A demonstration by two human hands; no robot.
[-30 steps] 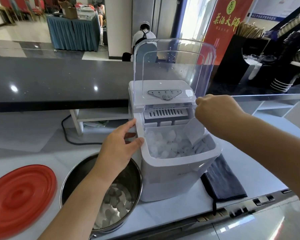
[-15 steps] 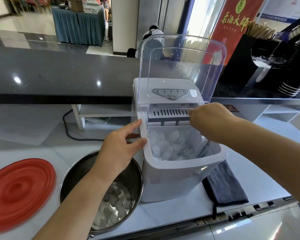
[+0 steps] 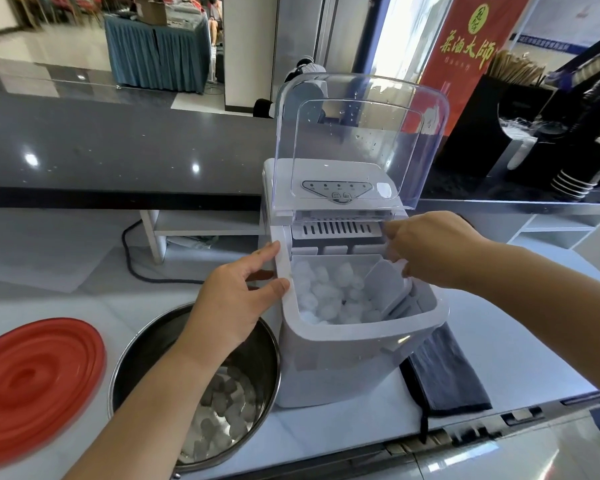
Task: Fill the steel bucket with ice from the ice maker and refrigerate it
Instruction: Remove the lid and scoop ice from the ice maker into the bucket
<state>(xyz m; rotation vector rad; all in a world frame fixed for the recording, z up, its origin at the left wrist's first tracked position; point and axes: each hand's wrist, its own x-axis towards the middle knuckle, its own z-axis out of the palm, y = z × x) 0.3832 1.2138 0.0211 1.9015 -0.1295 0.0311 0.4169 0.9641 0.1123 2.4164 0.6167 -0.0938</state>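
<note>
Right hand has come down and inward over the ice maker, and the scoop now stands blade-down among the cubes at the right of the basket. Its grip is closed, fingers curled round the scoop's handle. Left hand stays on the machine's left rim, thumb on the edge and fingers along the outer wall, steadying it.

The bucket sits on the worktop just left of the machine, touching or nearly touching it, under the left forearm. Ice covers only its bottom, so filling looks well short of done, and plenty of cubes remain in the basket. A red lid lies beside the bucket, off it. Left to do, as I judge it: more scoops, then lid on and into the fridge.
</note>
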